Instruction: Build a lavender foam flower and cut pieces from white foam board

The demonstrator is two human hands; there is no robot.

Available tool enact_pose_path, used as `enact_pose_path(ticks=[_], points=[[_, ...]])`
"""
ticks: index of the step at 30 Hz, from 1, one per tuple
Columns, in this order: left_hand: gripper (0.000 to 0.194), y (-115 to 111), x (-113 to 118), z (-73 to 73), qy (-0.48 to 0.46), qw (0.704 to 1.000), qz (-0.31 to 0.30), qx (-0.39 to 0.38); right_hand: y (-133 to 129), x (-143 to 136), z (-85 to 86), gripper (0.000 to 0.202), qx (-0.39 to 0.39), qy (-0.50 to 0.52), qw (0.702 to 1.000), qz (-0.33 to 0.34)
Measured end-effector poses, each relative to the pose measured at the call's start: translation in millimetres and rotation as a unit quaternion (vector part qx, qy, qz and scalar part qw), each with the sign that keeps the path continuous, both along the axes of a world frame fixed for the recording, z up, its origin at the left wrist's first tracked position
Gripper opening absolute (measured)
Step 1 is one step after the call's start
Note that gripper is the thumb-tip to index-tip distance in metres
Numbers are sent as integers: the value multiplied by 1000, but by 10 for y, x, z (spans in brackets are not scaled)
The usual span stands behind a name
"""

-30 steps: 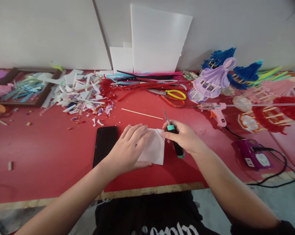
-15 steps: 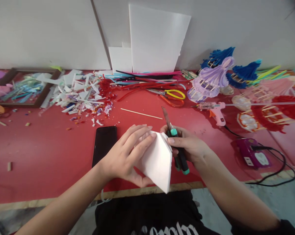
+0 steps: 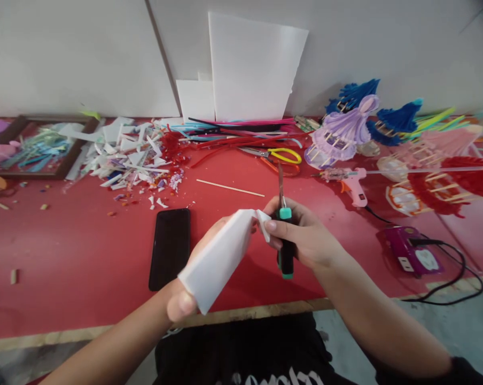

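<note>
A folded-looking white foam board piece (image 3: pixel 221 256) is tilted in front of me, gripped by my left hand (image 3: pixel 182 303), whose thumb shows at its lower left corner while most fingers are hidden behind it. My right hand (image 3: pixel 301 230) pinches a small white strip (image 3: pixel 264 225) at the board's upper right end. The same hand also holds a black and green utility knife (image 3: pixel 286 240), its blade out and pointing up, away from me. The small strip and the board meet or nearly meet at the top; whether they are joined is unclear.
Left of my hands lies a black phone (image 3: pixel 170 248). Beyond are a thin stick (image 3: pixel 230 187), scissors (image 3: pixel 279 155) and white scraps (image 3: pixel 133 149). On the right are a pink glue gun (image 3: pixel 357 187), a purple power box (image 3: pixel 412 251) and small ruffled umbrella-like pieces (image 3: pixel 337 133).
My left hand has turned the board, so its lower end now points down-left instead of down-right. The small strip has separated visibly from the board's edge, and the knife stands more upright.
</note>
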State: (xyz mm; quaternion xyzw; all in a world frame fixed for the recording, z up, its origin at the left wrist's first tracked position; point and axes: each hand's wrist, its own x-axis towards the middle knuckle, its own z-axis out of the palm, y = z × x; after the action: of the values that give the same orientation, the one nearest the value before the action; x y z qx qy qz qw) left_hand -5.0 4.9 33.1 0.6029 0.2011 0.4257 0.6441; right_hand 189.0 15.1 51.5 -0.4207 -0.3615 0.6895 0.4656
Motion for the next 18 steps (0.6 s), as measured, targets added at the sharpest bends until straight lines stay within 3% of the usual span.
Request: enact_pose_path(ticks=[5, 9, 13, 18], points=[[64, -95, 7, 104, -107, 983, 49, -139, 11, -19, -22, 26, 21, -85, 996, -12], [68, -62, 34, 168, -176, 935, 121, -284, 3, -27, 10, 22, 52, -174, 983, -9], [61, 16, 65, 152, -217, 906, 179, -315, -6, -45, 31, 17, 62, -239, 969, 6], [45, 146, 52, 152, -266, 872, 211, -353, -27, -23, 20, 13, 66, -226, 970, 55]])
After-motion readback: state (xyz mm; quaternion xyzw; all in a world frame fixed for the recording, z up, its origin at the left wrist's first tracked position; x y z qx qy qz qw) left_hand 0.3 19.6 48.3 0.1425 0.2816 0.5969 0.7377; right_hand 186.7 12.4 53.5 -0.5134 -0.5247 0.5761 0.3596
